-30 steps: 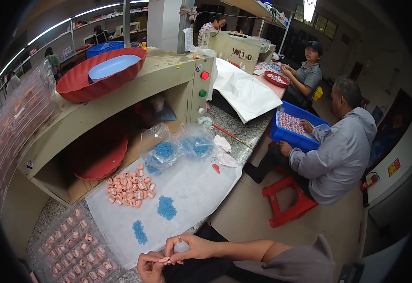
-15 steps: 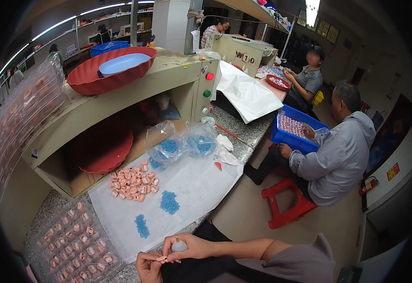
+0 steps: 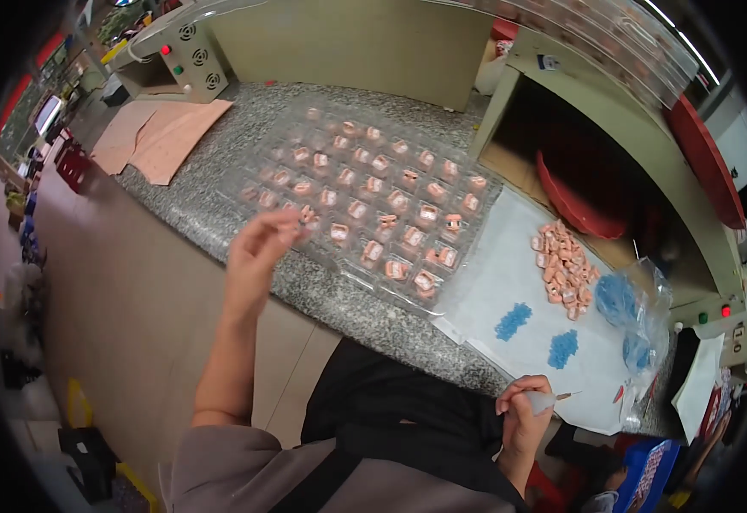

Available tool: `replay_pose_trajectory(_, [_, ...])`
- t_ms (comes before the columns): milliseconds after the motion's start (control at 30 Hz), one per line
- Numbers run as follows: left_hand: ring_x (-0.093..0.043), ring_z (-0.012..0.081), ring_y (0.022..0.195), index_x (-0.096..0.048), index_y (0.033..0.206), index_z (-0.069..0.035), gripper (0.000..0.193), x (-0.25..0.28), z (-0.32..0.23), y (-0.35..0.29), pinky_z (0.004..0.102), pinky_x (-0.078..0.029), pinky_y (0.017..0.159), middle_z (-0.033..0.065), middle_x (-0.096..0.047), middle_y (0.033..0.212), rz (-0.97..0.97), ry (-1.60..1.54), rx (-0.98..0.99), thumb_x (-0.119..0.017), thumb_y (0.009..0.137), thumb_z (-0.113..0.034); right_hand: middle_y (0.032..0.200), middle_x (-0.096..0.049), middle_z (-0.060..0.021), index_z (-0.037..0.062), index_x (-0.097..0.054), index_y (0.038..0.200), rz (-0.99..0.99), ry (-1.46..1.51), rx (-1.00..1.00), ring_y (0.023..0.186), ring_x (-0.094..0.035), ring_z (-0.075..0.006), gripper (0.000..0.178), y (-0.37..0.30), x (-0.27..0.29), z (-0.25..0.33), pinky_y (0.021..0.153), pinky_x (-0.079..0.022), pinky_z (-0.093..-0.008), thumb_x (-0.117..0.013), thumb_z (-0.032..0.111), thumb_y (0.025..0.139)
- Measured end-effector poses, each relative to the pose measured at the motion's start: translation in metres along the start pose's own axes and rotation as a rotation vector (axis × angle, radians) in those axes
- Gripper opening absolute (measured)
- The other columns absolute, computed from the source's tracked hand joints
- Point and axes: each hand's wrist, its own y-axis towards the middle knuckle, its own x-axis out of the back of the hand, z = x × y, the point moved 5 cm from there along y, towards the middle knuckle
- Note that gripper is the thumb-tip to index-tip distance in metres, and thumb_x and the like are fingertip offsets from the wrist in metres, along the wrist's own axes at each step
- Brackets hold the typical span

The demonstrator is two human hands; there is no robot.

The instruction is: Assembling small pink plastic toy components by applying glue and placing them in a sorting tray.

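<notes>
Head | left hand over clear tray | right hand holds small applicator

Left hand raised, fingers pinched; right hand fisted low.

You're getting even, moderately bright indoor light from overhead; shadows are lying soft and faint. The clear blister tray is throwing whitish glare across its cells. The left hand is smearing with motion blur. The shelf recess is sitting dim. Fisheye is bending the granite counter edge, and a black vignette is ringing the frame.
</notes>
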Motion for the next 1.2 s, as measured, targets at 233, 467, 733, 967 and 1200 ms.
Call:
replay_pose_trajectory(233, [-0.052,0.0108,0.074,-0.054,0.089,0.0,0.017,0.13,0.004,0.092,0.0233,-0.041,0.072,0.0047,-0.056,0.08,-0.293,0.52,-0.153,-0.056,0.072,-0.005,0.063,-0.047,-0.0096,0.0004,-0.042,0.081,-0.006,-0.062,-0.013,0.05,-0.043,-0.0145,0.017,0.005,0.0,-0.002,0.046,-0.038,-0.0253,-0.055,0.006,0.071])
replay_pose_trajectory(467, [-0.054,0.0109,0.066,-0.052,0.081,-0.002,0.012,0.084,0.051,0.212,0.0239,-0.042,0.059,0.003,-0.057,0.07,0.077,0.703,-0.191,-0.057,0.07,-0.005,0.064,-0.048,-0.0099,0.0003,-0.042,0.081,-0.155,-0.089,-0.038,0.05,-0.044,-0.0141,0.018,-0.002,0.005,-0.013,0.046,-0.039,-0.0247,-0.056,0.005,0.07])
replay_pose_trajectory(733, [-0.054,0.0313,0.077,-0.058,0.083,-0.005,0.017,0.015,0.089,0.259,0.037,-0.042,0.066,0.0156,-0.057,0.081,0.158,1.406,-0.399,-0.055,0.068,-0.011,0.067,-0.049,-0.0109,-0.0007,-0.043,0.083,-0.227,-0.097,-0.04,0.052,-0.046,-0.0152,0.017,0.032,0.036,0.009,0.048,-0.039,-0.0249,-0.052,-0.003,0.07])
replay_pose_trajectory(967, [-0.052,0.0228,0.089,-0.053,0.094,-0.001,0.024,-0.17,-0.046,0.137,0.0314,-0.038,0.078,0.0114,-0.056,0.092,0.618,0.868,-0.469,-0.053,0.072,-0.009,0.074,-0.047,-0.0092,0.0009,-0.044,0.087,-0.35,-0.067,0.259,0.062,-0.048,-0.0159,0.021,0.05,0.103,0.045,0.055,-0.04,-0.0263,-0.05,-0.006,0.068])
replay_pose_trajectory(1200, [-0.054,0.0172,0.083,-0.03,0.119,-0.005,0.048,-0.358,-0.072,0.083,0.0285,-0.044,0.072,0.0133,-0.055,0.091,1.038,-0.014,0.294,-0.033,0.086,-0.039,0.083,-0.048,-0.0074,0.0009,-0.046,0.091,-0.403,-0.537,0.441,0.079,-0.05,-0.0167,0.025,0.037,0.17,0.072,0.07,-0.04,-0.0267,-0.053,-0.004,0.067])
